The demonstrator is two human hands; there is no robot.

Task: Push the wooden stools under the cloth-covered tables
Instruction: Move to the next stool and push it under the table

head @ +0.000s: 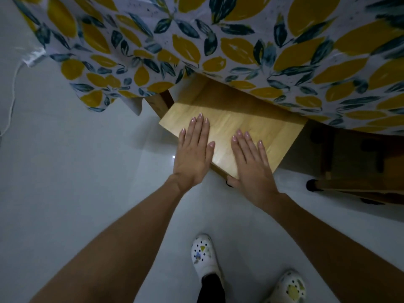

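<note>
A light wooden stool (238, 119) stands partly beneath the table, its far half hidden by the hanging tablecloth (218, 44), white with yellow and dark teal leaves. My left hand (193, 152) lies flat on the seat's near left corner, fingers together and stretched out. My right hand (251, 162) rests flat on the near edge of the seat, its thumb hooked over the front corner. Neither hand grips anything. A wooden table leg (160, 103) shows just left of the stool.
A second wooden stool (354, 171) with dark feet stands at the right, partly under the cloth. White tiled floor (76, 171) spreads to the left and below. My feet in white clogs (204, 256) are behind the stool. A thin white cable (12, 95) hangs at the far left.
</note>
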